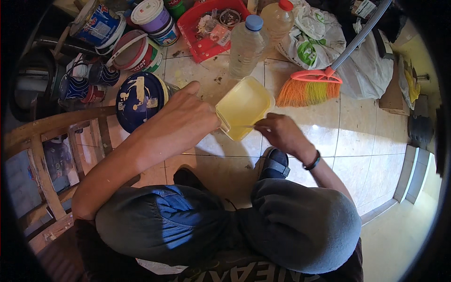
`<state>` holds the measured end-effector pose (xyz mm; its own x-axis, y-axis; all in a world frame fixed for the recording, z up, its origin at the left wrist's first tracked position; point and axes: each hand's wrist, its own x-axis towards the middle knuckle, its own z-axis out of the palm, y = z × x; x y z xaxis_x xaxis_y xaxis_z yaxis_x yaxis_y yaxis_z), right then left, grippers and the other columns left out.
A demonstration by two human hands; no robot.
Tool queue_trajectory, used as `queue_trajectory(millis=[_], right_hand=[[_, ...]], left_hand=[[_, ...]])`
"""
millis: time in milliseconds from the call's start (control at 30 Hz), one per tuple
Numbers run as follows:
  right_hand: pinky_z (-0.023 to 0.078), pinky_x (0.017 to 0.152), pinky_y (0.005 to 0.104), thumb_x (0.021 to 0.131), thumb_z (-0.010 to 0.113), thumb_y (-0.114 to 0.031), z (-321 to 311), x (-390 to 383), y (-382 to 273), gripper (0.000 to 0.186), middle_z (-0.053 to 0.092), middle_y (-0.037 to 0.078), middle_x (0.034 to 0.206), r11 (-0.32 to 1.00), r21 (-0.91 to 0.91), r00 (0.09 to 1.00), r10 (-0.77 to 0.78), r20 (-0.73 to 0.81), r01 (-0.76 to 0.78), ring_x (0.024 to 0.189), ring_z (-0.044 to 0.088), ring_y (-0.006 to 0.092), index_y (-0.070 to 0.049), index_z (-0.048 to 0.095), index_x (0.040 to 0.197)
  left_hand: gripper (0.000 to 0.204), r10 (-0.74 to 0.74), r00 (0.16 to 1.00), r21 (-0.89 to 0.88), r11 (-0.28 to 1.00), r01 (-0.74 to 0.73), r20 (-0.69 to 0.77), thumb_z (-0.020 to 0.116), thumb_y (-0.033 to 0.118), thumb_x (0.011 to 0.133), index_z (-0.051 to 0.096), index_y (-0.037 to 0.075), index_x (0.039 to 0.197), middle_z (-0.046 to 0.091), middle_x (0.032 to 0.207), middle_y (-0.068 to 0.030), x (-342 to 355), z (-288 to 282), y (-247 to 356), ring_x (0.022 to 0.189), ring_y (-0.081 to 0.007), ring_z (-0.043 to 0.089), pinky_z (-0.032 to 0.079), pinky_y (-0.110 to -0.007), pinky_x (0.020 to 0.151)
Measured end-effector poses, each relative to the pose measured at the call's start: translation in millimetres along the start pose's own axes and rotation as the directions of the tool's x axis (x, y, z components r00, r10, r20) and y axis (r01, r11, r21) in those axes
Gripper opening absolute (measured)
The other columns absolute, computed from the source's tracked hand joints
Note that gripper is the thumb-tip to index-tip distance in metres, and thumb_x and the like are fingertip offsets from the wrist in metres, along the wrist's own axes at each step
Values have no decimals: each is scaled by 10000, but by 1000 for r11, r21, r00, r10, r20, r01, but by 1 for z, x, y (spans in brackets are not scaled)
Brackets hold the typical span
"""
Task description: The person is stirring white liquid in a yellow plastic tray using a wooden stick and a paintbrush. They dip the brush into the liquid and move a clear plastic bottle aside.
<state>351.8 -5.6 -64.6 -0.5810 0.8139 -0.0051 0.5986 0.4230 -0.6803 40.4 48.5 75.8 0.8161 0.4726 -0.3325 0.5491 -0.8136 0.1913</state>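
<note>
A square tub [250, 96] with pale yellow stuff inside stands out before me, between my hands. My left hand [195, 111] is closed at the tub's left side, its fingers around something mostly hidden; a thin, flat edge [224, 123] shows beyond its knuckles, close to the rim. At the tub's near right side, my right hand [278, 130] pinches a thin, flat tool [242, 126] that points left across the near part of the tub. The tool's exact kind is too small to tell. A dark band circles my right wrist.
Beyond the tub stand a blue-capped clear bottle [246, 49] and a red-capped bottle [277, 26]. A red dustpan [199, 44] holds debris. Left lie a blue-lidded bucket [140, 101], paint pails [136, 54] and a wooden chair [49, 174]. An orange-yellow broom [310, 89] and plastic bags [314, 40] are right.
</note>
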Motion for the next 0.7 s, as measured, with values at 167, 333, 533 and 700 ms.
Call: queue_trajectory(millis=[167,333,533,700], right_hand=[[598,764,474,953,744,-95,-36,17,12,153,764,192,919,983,-106,985,143,-95,-153,836,741,387,-43,831,1069],[576,708,479,969,748,-92,6,-1,-10,183,686,161,874,995,-100,998,6,-70,-13,771,710,383,-62,783,1147],[587,698,479,984,734,-135,-13,-15,8,193,711,154,890,971,-122,968,182,-174,-205,778,720,376,-62,782,1157],[579,673,482,991,736,-147,18,-21,-6,222,677,145,910,993,-75,983,82,-165,-95,753,709,376,-81,762,1201]], left_hand=[[167,24,996,-6,1000,-25,-89,698,143,945,824,135,1055,736,884,-64,2,10,-3,870,-226,713,415,-402,909],[210,46,989,-55,997,-54,-138,694,108,939,827,141,1098,737,908,-71,5,21,-6,885,-234,722,421,-412,921],[241,51,998,-41,998,-53,-45,682,47,918,823,124,1099,748,931,-73,12,24,-1,929,-236,736,433,-412,959],[192,30,999,-18,999,-30,18,677,53,939,819,113,1055,744,923,-76,11,24,-3,904,-242,725,433,-406,961]])
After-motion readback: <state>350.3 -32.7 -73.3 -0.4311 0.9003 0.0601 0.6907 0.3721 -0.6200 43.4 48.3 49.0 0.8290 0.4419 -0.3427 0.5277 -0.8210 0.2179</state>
